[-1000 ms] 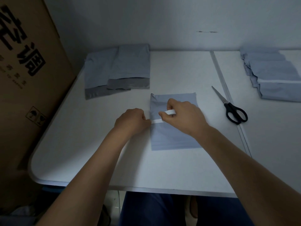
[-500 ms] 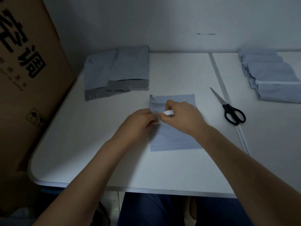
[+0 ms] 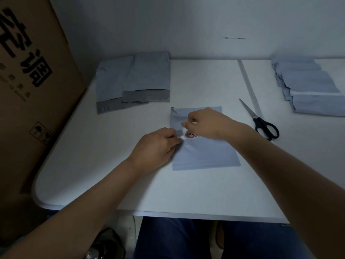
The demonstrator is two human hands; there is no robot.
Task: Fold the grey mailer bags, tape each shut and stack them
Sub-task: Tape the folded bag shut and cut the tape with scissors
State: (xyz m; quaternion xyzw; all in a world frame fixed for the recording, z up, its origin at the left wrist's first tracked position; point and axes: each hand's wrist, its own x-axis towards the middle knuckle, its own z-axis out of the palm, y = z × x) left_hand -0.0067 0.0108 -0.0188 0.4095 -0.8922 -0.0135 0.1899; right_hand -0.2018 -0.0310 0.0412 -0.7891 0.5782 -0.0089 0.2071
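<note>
The right hand has its grip clamped on a small tape roll; just beside it the left hand pinches the free tape end. Under both lies the folded mailer bag on the surface. Taping is under way; next the strip likely needs drawing across the fold, wrists low, forearms converging

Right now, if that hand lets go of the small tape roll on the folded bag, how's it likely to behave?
The tape roll is round and looks to stand on edge under the right hand, so it would probably roll. It looks small, so likely light. The folded mailer bag beneath looks thin and floppy, so it offers little stop.
</note>
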